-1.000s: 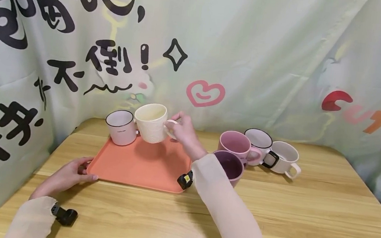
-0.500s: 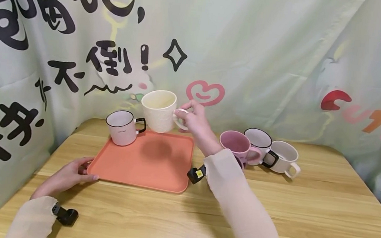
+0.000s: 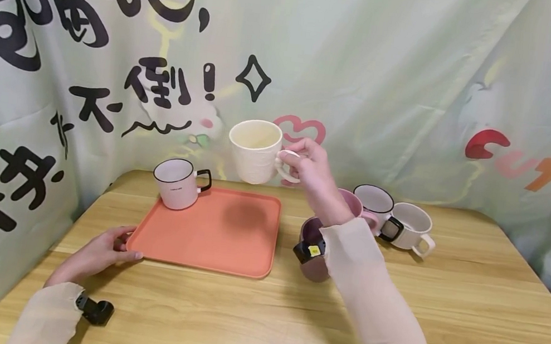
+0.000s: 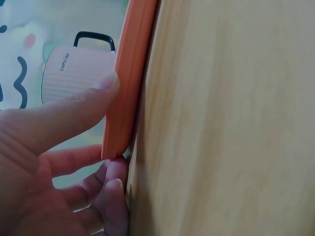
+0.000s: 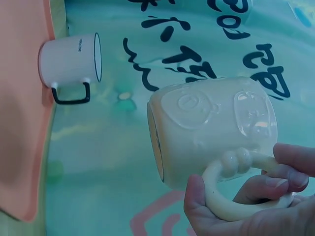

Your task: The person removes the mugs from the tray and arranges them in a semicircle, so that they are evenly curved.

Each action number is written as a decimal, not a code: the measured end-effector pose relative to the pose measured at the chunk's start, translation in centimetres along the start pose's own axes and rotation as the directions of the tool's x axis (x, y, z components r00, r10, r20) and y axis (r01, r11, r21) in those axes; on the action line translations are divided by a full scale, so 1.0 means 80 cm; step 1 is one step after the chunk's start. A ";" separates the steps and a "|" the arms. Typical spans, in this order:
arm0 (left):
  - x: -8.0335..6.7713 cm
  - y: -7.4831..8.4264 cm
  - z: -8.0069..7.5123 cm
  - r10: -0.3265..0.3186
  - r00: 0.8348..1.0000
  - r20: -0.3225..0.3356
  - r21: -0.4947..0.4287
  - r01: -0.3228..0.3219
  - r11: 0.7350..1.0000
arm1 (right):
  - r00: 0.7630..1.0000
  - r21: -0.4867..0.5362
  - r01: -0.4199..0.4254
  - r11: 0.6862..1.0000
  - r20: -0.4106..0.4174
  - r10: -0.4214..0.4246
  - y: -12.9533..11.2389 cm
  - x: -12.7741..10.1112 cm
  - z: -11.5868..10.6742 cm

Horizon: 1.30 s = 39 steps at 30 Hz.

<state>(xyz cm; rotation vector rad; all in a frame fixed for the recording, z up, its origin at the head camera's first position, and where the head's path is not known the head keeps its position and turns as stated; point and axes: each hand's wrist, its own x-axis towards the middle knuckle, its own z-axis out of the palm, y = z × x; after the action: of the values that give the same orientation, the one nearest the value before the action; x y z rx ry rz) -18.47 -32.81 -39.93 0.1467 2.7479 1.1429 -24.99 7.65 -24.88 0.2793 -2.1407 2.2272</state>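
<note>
My right hand (image 3: 306,167) holds a cream embossed mug (image 3: 255,150) by its handle, lifted well above the far right corner of the orange tray (image 3: 208,238). The right wrist view shows the fingers (image 5: 290,169) curled round the mug's handle (image 5: 231,201). A white mug with black rim and handle (image 3: 177,183) stands on the tray's far left corner. My left hand (image 3: 106,247) grips the tray's near left corner, thumb (image 4: 74,110) on the rim (image 4: 130,78) and fingers under it.
Right of the tray stand a dark purple mug (image 3: 311,254), a pink mug (image 3: 353,202), a black-handled white mug (image 3: 375,202) and a plain white mug (image 3: 413,226). A printed cloth backdrop (image 3: 366,80) closes in the back and sides of the wooden table (image 3: 467,315).
My right hand has lifted the cream mug up off the tray beside the white mug and carried it to the right. The left hand has stayed on the tray's corner.
</note>
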 end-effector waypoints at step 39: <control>0.000 0.000 0.001 0.002 1.000 0.000 -0.015 -0.002 1.000 | 0.993 0.077 0.069 0.995 -0.100 -0.061 -0.005 -0.033 -0.106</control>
<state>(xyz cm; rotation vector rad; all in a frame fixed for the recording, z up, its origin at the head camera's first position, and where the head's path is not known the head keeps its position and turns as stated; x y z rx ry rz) -18.46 -32.80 -39.99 0.1478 2.7390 1.1629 -23.21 16.38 -25.18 0.2340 -1.9678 2.2450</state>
